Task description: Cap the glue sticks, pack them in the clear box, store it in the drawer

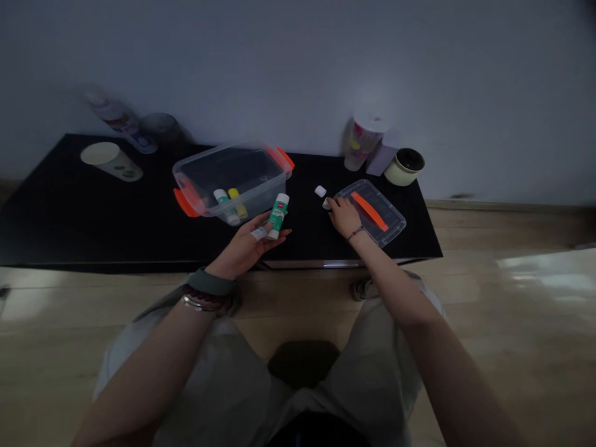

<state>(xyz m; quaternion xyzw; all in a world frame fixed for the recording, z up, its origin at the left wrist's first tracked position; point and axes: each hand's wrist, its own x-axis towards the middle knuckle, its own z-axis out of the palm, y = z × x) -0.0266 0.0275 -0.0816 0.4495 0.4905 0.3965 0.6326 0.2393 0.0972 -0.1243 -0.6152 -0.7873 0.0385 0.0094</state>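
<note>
Hands apart, a green-labelled glue stick (278, 216) clasped upright in the left hand (246, 245).
The right hand (344, 217) rests on a clear lid (388, 214), a white cap (326, 203) partly hidden by its fingertips, any grip unclear. Two sticks (230, 203) are dimly seen through the clear box (230, 167) on the bench (93, 217).

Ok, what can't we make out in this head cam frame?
Head view:
- the glue stick: label blurred, partly hidden by the left hand
- the white piece: mostly hidden by the right hand
- the two glue sticks: labels blurred behind the clear storage box wall
- the bottle by the wall: too blurred to read
</note>
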